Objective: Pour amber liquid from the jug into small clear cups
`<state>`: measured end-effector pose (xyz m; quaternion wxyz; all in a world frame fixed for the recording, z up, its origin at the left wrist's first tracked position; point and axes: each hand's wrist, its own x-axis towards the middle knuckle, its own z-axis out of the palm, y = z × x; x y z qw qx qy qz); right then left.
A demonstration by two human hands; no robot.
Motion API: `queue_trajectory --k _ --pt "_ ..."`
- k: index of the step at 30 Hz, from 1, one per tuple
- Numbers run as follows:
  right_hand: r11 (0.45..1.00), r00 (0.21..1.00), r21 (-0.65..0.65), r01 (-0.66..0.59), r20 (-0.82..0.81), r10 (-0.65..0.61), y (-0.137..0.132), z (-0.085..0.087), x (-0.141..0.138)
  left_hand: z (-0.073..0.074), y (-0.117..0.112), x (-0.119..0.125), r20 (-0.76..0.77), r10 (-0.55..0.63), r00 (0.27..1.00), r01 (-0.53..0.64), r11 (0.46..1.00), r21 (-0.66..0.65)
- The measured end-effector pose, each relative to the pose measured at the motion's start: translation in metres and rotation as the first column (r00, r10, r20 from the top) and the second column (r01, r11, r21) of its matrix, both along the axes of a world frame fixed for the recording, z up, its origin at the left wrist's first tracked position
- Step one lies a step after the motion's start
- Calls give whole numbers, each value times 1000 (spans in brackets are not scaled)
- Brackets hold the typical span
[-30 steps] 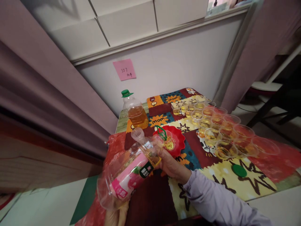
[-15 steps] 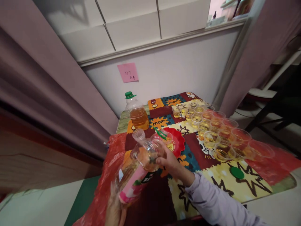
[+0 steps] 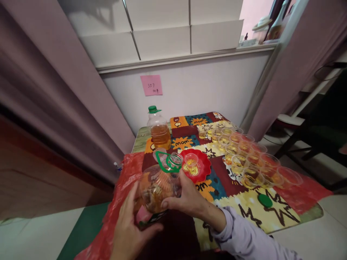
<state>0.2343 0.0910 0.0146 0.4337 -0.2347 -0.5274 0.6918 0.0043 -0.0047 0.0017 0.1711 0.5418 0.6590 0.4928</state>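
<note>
Both hands close around one bottle (image 3: 158, 182). The left hand (image 3: 130, 224) cups its base with curled fingers, and the right hand (image 3: 187, 196) wraps its shoulder, thumb laid across. The bottle lies tilted between them, with its open mouth and loose green ring pointing away towards a red plate (image 3: 206, 169) just beyond the right hand. A single cup (image 3: 191, 160) stands on that plate with a little amber liquid in it.

Judging by the table, much of the pouring looks done. Rows of cups (image 3: 244, 155) to the right of the hands mostly hold amber liquid, though the end ones look empty or nearly so. The held bottle seems to have only a small amount left. A second bottle (image 3: 159, 128), capped in green, stands past the hands about half full, and a green cap (image 3: 265, 200) lies loose right of the right forearm.

A pink note (image 3: 151, 85) on the wall reads "357", with smaller characters I cannot make out. The cloth (image 3: 187, 141) repeats "mom". The bottle's pink label is too hidden to read.
</note>
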Motion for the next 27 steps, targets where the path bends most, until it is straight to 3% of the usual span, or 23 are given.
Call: queue_trajectory --k 3,8,10,12,14,17,19,22,27 --pt "997 1000 74 -12 11 11 -4 8 2 -1 4 4 -169 -23 985 24 1000 9" --pt "937 973 305 -170 203 110 9 20 21 -14 -2 -11 -146 -25 989 32 998 45" --pt "921 964 368 -126 264 27 28 20 36 -17 -6 -15 -145 -18 989 26 998 51" --pt "900 926 436 0 340 -164 56 17 54 -18 -9 -16 -160 -16 987 27 997 68" --pt "831 806 549 86 452 -382 86 12 73 -18 -11 -15 -174 -21 985 36 996 81" --pt "730 541 683 7 611 -577 121 4 96 -18 -12 -14 -150 -12 989 24 997 74" --pt "712 407 693 -113 686 -603 132 0 102 -18 -13 -14 -104 -1 995 7 998 57" --pt "703 295 654 -280 755 -586 131 0 96 -19 -14 -13 -73 8 997 -4 998 59" --pt "715 97 544 -438 820 -564 122 9 74 -19 -14 -12 -223 -13 975 27 998 60"
